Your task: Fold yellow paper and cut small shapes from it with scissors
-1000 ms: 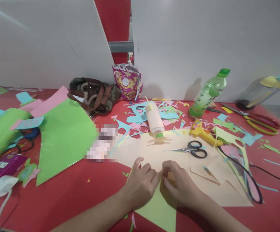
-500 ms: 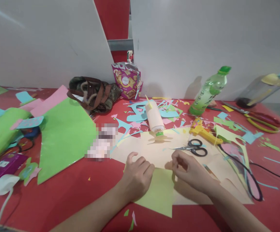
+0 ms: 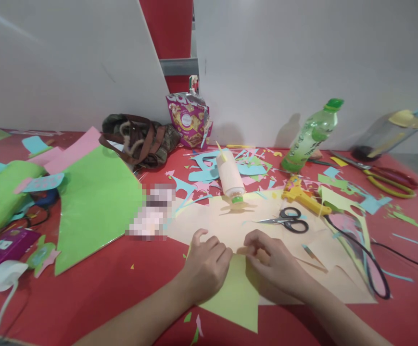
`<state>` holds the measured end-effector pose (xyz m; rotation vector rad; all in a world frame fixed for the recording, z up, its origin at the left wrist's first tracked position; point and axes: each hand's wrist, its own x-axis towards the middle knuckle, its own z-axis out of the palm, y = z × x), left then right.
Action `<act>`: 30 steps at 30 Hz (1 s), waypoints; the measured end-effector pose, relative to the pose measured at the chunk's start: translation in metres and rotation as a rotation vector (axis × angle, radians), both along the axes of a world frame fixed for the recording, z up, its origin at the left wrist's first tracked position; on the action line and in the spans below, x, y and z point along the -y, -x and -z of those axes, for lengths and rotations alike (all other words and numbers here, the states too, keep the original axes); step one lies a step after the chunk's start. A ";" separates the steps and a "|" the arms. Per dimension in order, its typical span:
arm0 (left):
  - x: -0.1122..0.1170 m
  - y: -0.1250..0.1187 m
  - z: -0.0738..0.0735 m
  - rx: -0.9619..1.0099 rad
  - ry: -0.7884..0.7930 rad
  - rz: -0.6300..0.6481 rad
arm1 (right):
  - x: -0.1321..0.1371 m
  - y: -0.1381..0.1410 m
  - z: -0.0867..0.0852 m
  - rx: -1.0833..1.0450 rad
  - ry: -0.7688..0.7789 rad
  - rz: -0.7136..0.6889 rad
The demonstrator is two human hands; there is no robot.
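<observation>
A sheet of yellow-green paper [image 3: 240, 293] lies in front of me, partly over a large peach sheet [image 3: 190, 218]. My left hand [image 3: 209, 264] rests on its upper left part, fingers curled at the top edge. At the same edge, my right hand [image 3: 268, 259] is closed in a pinch, its fingertips close to the left hand's. The pinched part of the edge is largely hidden by the fingers. Beyond the hands are small black-handled scissors [image 3: 291, 221] and a peach-wrapped bottle [image 3: 229, 175] with its green cap downward.
A yellow glue gun [image 3: 306, 201] with a black cord lies to the right. Behind stand a green drink bottle [image 3: 311, 137] and a purple snack bag [image 3: 190, 120]. Larger scissors [image 3: 392, 180] lie far right. Green sheets [image 3: 96, 206] lie left. Paper scraps [image 3: 209, 168] litter the red table.
My right hand has moved left along the paper's top edge, nearer my left hand. The left hand stays almost in place.
</observation>
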<state>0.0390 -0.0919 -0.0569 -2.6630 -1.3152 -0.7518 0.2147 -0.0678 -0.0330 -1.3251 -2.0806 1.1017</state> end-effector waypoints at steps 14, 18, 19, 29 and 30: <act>-0.001 0.003 -0.002 0.053 -0.019 -0.012 | -0.015 -0.015 0.003 -0.244 0.406 0.069; -0.005 0.007 -0.001 0.092 -0.035 -0.076 | -0.019 -0.020 0.004 -0.249 0.315 0.169; -0.005 0.007 -0.001 0.089 -0.029 -0.077 | -0.018 -0.019 0.004 -0.235 0.236 0.198; 0.004 -0.006 0.001 0.016 -0.029 0.047 | 0.013 0.014 0.007 0.023 -0.158 -0.075; 0.004 -0.007 0.001 0.016 -0.028 0.043 | 0.014 0.014 0.008 0.030 -0.164 -0.066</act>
